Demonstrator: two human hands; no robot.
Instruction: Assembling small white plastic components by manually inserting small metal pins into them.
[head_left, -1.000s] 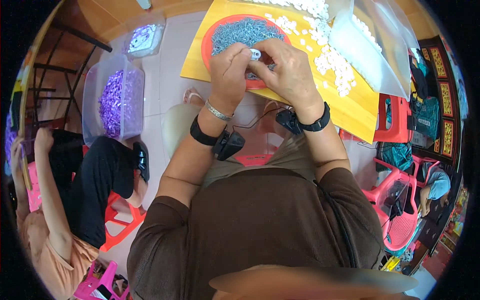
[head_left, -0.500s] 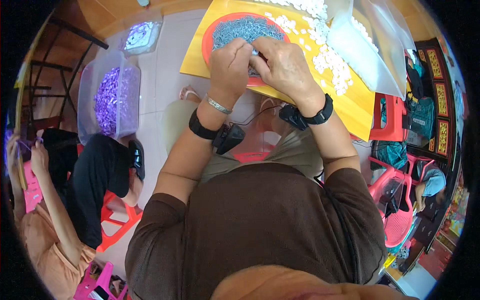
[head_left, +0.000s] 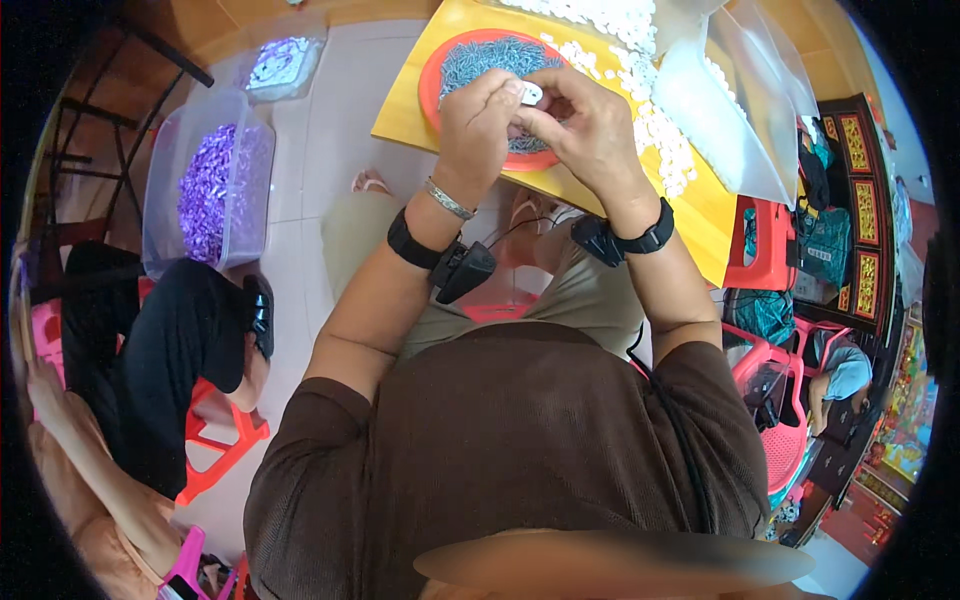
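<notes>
Over the near part of a red round tray [head_left: 430, 88], my two hands meet around a small white plastic piece [head_left: 531, 94]. My left hand [head_left: 476, 128] is closed, pinching the piece at its fingertips. From the other side, the curled thumb and forefinger of my right hand [head_left: 592, 128] close on the same piece. Whether a screw is also between the fingers is hidden. Small grey metal screws [head_left: 490, 60] heap in the tray beyond my knuckles. Loose white plastic pieces [head_left: 668, 150] lie to the right of my right hand.
The tray stands on a yellow tabletop [head_left: 690, 225], with a translucent bin [head_left: 745, 150] tipped at its right. On the floor at left are a clear tub of purple pieces [head_left: 215, 195] and another container [head_left: 285, 68]. A seated person [head_left: 190, 350] is at my left; a red stool [head_left: 760, 255] stands right.
My hands have turned and parted slightly, so the white piece now shows between them. The view has shifted a little. The seated person's hands have moved toward the left rim.
</notes>
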